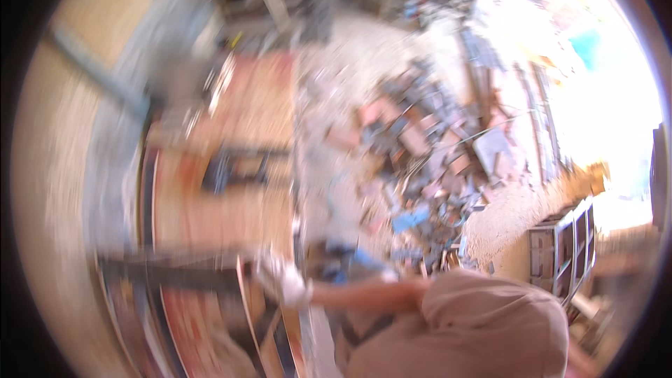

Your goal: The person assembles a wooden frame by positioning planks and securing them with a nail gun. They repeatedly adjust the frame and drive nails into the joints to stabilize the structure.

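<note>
My left hand [281, 281], in a pale glove, reaches out to the left at the lower middle. It is at the right end of a dark bar [175, 274] that crosses an open, rack-like frame [245, 308]. Motion smears its fingers, so whether they grip the bar cannot be told. Beyond the bar lies a reddish-brown wooden surface [231, 220], with a dark bracket-like piece [238, 168] on it. A beige sleeve [490, 308] fills the lower right. My right hand is not in view.
Broken blocks, tile-like pieces and scraps form a heap [427, 140] on the pale floor right of the wood. A shelved crate [563, 248] stands farther right. On the left runs a grey strip [112, 189] crossed by a bluish bar [98, 70]. Clutter stands at the back.
</note>
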`<state>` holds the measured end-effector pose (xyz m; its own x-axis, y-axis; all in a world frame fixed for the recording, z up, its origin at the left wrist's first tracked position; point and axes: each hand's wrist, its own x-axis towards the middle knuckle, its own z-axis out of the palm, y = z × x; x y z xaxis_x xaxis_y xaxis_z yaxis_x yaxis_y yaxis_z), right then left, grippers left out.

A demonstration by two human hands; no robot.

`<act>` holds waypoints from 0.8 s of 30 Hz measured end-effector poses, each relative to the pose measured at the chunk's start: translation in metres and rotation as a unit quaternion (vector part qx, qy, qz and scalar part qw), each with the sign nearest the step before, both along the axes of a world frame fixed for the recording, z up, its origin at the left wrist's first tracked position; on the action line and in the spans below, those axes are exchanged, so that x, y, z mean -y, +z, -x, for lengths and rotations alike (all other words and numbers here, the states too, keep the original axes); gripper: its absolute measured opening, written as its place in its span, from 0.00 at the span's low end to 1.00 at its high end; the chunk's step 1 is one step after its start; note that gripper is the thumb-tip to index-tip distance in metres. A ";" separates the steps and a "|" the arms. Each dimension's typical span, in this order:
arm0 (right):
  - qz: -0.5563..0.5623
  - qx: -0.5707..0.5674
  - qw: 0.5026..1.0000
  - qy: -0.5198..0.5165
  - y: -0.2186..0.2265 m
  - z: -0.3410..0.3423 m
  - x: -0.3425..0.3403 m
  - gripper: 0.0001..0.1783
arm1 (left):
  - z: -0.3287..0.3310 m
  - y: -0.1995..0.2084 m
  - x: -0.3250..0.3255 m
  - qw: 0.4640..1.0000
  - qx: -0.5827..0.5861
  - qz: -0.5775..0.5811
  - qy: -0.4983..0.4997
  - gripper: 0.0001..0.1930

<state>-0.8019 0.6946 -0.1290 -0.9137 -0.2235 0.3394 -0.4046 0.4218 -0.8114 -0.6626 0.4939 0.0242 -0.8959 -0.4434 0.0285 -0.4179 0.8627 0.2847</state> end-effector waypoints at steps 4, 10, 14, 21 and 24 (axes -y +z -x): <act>0.056 0.373 0.913 0.156 -0.023 -0.023 -0.060 0.21 | 0.055 -0.004 -0.026 0.982 0.159 0.067 -0.074 0.24; -0.151 0.032 0.988 0.018 0.001 0.067 -0.135 0.15 | 0.012 -0.041 -0.032 0.980 0.009 0.107 -0.165 0.12; -0.150 0.208 0.966 -0.039 0.028 0.144 -0.118 0.20 | 0.047 0.027 -0.056 0.988 0.119 -0.100 -0.003 0.20; -0.427 0.097 0.893 0.106 -0.038 0.303 0.009 0.54 | 0.054 0.034 -0.061 0.972 0.090 -0.199 0.082 0.21; -0.480 0.108 0.865 0.101 -0.089 0.340 0.052 0.63 | 0.061 0.038 -0.063 0.964 0.115 -0.216 0.104 0.21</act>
<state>-1.1421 0.6427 -0.2178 -0.8424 -0.4699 -0.2639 -0.4313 0.8814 -0.1926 -0.7237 0.5566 0.0619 -0.7468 -0.5400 -0.3882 -0.6642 0.5750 0.4778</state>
